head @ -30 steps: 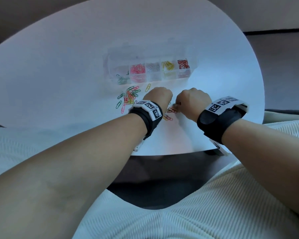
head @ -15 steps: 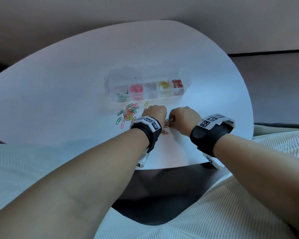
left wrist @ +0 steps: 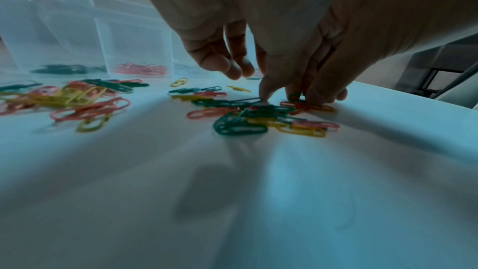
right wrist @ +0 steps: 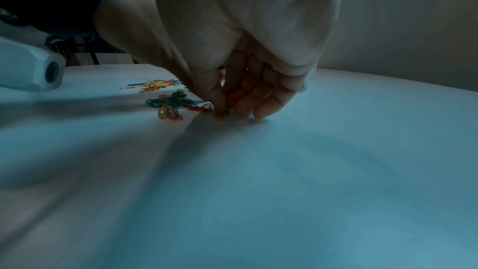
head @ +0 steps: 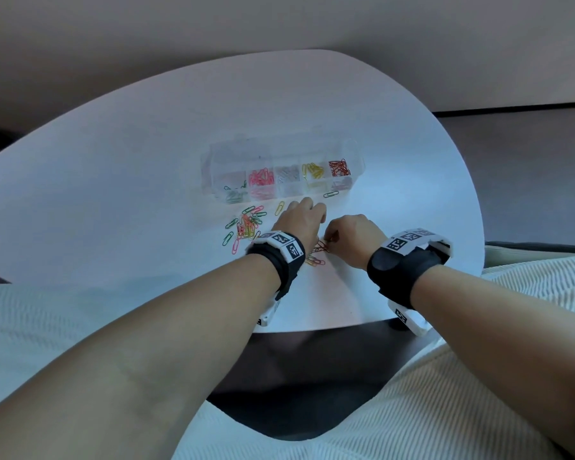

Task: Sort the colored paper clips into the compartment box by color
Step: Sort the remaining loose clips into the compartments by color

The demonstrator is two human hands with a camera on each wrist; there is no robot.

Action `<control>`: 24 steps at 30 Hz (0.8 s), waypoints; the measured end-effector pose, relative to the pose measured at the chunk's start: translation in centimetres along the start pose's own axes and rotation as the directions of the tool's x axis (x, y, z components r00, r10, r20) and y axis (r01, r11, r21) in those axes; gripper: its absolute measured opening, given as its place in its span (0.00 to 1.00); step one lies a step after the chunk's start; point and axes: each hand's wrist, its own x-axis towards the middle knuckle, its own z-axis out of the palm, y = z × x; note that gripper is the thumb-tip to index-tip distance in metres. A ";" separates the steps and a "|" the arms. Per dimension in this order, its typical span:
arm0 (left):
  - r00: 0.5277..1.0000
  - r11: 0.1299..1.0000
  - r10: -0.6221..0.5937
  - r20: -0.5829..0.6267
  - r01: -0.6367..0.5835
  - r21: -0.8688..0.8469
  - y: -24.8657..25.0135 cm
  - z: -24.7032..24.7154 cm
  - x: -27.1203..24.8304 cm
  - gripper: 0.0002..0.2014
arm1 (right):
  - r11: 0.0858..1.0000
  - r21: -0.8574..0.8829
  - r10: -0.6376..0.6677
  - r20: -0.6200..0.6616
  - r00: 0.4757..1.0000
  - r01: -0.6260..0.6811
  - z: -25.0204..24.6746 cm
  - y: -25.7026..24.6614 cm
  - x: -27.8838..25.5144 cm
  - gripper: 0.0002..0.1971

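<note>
Two hands: both low over the near clip cluster, knuckles up, a black strap with a white tag block on each wrist.
Right hand (head: 356, 239): thumb and forefinger pinch an orange-red clip (right wrist: 220, 115) against the table; other fingers curled beside them, tips at the surface.
Left hand (head: 301, 222): fingers bent down, tips touching the near cluster (left wrist: 258, 118); whether any clip is held, cannot tell, since the right wrist view hides it behind the other hand.
Table (head: 146, 167): white, smooth, rounded rim; near edge cut off by forearms and ribbed cream fabric.
Loose clips: thin bent wire, glossy coating; green, yellow, pink, red. Second heap (head: 244, 225) lies left of the left hand; single yellow clip (head: 279, 207) and single green clip (head: 331, 194) just before the box.
Compartment box (head: 210, 174): clear plastic, long, five cells in a row, walls faint against the table. Cells left to right: green, pink, pale silvery (hard to read), yellow, red.
Blur: both wrist views are soft with motion.
</note>
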 end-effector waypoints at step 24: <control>0.964 0.977 -0.096 0.249 0.044 0.208 2.7 -2.8 5.1 0.11 | 0.993 0.115 -0.011 -0.030 0.999 0.015 -1.9 1.5 0.4 0.13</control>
